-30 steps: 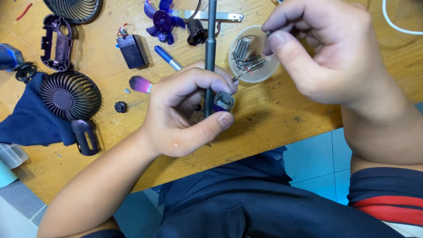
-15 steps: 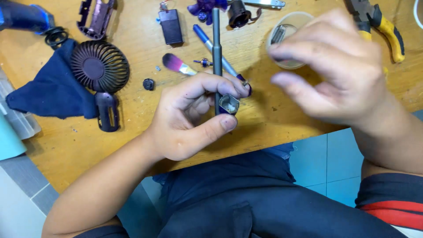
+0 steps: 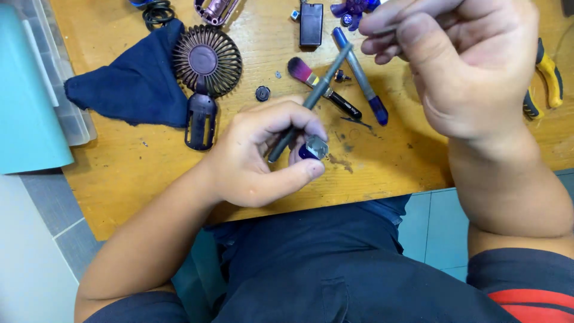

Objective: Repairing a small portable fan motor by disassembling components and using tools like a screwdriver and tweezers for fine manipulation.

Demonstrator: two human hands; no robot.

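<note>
left hand (image 3: 263,158): curled over the table's near edge, a small silver motor (image 3: 315,147) pinched between thumb and fingers, with a thin grey rod (image 3: 308,103) gripped alongside it

grey rod: slanted up and away from the motor, tip ending near the blue pen (image 3: 360,76)

right hand (image 3: 463,63): raised to the right of the motor, fingertips pinched together; whatever's pinched is too tiny to be made out

brush (image 3: 323,87): pink-tipped, laid just beyond the motor

fan grille (image 3: 207,60): further off to the left of the motor, resting against a dark blue cloth (image 3: 133,87)

pliers (image 3: 545,78): yellow-handled, parked far right of the motor on the wooden table (image 3: 388,161)
</note>
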